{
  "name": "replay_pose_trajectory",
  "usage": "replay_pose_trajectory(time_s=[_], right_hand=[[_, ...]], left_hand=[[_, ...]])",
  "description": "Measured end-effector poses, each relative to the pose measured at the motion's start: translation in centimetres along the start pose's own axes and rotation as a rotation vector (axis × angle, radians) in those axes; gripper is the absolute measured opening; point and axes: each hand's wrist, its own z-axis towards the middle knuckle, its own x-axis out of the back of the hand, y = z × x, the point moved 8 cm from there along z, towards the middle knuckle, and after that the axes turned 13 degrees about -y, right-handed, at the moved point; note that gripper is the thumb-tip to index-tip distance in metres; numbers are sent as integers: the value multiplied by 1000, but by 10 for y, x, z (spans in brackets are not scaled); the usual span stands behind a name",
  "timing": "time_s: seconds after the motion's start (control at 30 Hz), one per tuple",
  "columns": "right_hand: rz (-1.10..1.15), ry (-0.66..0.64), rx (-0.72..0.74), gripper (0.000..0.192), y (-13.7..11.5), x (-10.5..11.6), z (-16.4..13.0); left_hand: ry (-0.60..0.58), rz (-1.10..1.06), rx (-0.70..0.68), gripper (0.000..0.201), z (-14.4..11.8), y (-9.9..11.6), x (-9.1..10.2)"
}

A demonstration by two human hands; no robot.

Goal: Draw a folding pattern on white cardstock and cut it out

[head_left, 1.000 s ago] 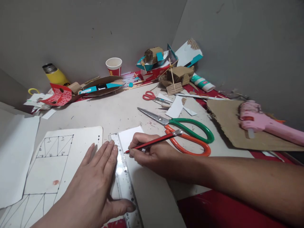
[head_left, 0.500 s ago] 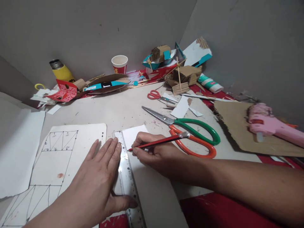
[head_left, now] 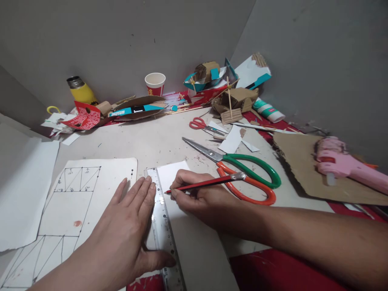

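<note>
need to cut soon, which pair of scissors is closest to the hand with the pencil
The large scissors with green and orange handles, just beyond the right hand; the small red-handled scissors lie farther back.

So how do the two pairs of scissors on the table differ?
The large scissors have one green and one orange handle; the small scissors have red handles. The large pair lies beside the right hand, the small pair farther back near paper scraps. Both lie flat, blades pointing opposite ways.

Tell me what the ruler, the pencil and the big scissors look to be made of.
Ruler: clear, glossy plastic, it seems; the paper shows through.
Pencil: probably wood, painted red and black, with a metal band near its end.
Big scissors: shiny metal blades; smooth green and orange handles, likely plastic.
</note>
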Motion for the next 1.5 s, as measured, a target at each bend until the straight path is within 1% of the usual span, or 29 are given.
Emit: replay_pose_trajectory(time_s=[0.23, 0.43, 0.6, 0.67, 0.8, 0.87, 0.97, 1.03, 1.1, 1.17, 1.27, 1.37, 1.43, 1.5], right_hand=[[47, -1, 30, 10, -2, -1, 2], [-9, 27, 51, 11, -1, 1, -1], [44, 10, 47, 11, -1, 0, 0], [22, 1, 48, 11, -2, 0, 1], [-23, 41, 50, 11, -4, 3, 0], [84, 40, 40, 9, -1, 3, 0], [383, 43, -1, 6, 8, 4, 0], [520, 107, 1, 7, 11, 11, -1], [563, 187, 35, 7, 10, 21, -3], [571, 226, 58, 6, 8, 29, -3], [579, 228, 53, 7, 6, 34, -2], [595, 232, -7, 14, 7, 36, -2], [610, 231, -40, 17, 8, 36, -1], [619, 244, -36, 18, 7, 39, 1]], left_hand=[[3, 13, -12, 116, 0, 1, 1], [-10, 64, -7, 115, 1, 2, 2], [9, 79, -8, 115, 2, 2, 2], [23, 90, -8, 116, 2, 2, 2], [45, 118, -11, 117, 1, 3, 3], [56, 139, -14, 116, 1, 3, 4], [76, 171, -20, 115, -1, 4, 6], [88, 189, -29, 114, -2, 5, 6], [93, 201, -39, 112, -2, 5, 6], [99, 207, -45, 111, -2, 4, 5], [108, 218, -51, 111, -2, 2, 3], [134, 243, -59, 111, -3, 1, 2], [155, 265, -69, 112, -4, 3, 2], [163, 290, -78, 113, -2, 6, 2]])
